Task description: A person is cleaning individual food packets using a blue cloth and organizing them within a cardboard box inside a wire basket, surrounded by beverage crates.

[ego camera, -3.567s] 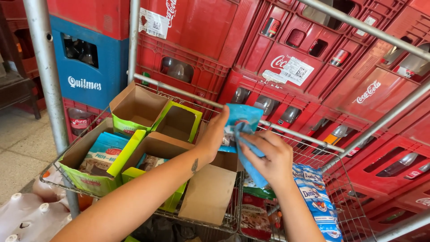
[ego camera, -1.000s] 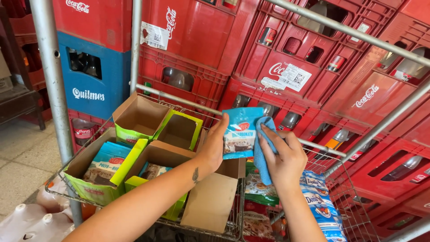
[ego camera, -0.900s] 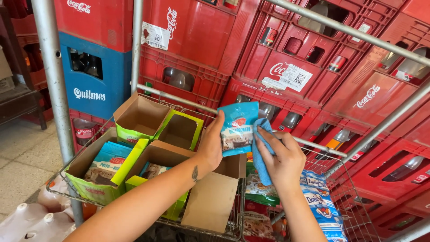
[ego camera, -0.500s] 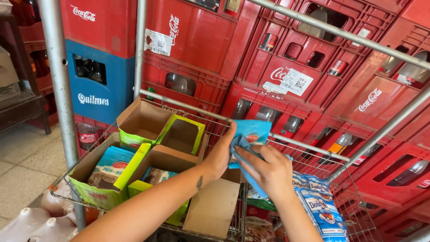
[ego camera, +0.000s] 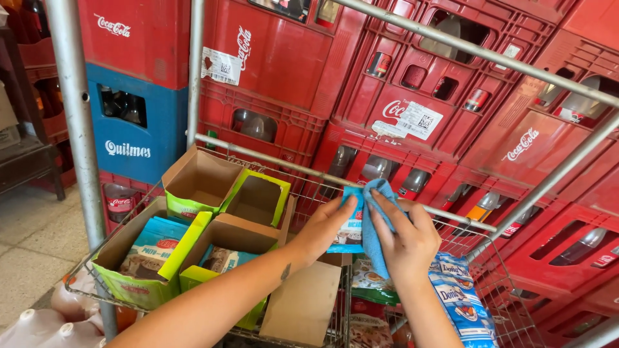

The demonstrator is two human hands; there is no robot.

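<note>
Standing right next to this person: the left hand (ego camera: pixel 325 225) grips a flat, glossy blue snack packet (ego camera: pixel 348 225) by its left edge, fingers curled round the edge and thumb out front. The right hand (ego camera: pixel 403 235) presses a soft, fuzzy blue cloth (ego camera: pixel 374 232) flat against the packet's face, fingers close together on top of the cloth, so packet and cloth sit sandwiched between both hands, held up just above the wire shelf (ego camera: pixel 490 303).

Left of the left hand there's a bunch of open cardboard boxes (ego camera: pixel 200 193) with lime-green printed sides, matte brown inside, one holding more shiny packets (ego camera: pixel 151 248). Right below the right wrist lie crinkly blue-and-white bags (ego camera: pixel 461 303). Beyond both hands, past a smooth metal rail (ego camera: pixel 303 171), are stacks of hard red plastic crates (ego camera: pixel 400 84) with bottles in them, plus one blue crate (ego camera: pixel 138 125) off to the far left.
</note>
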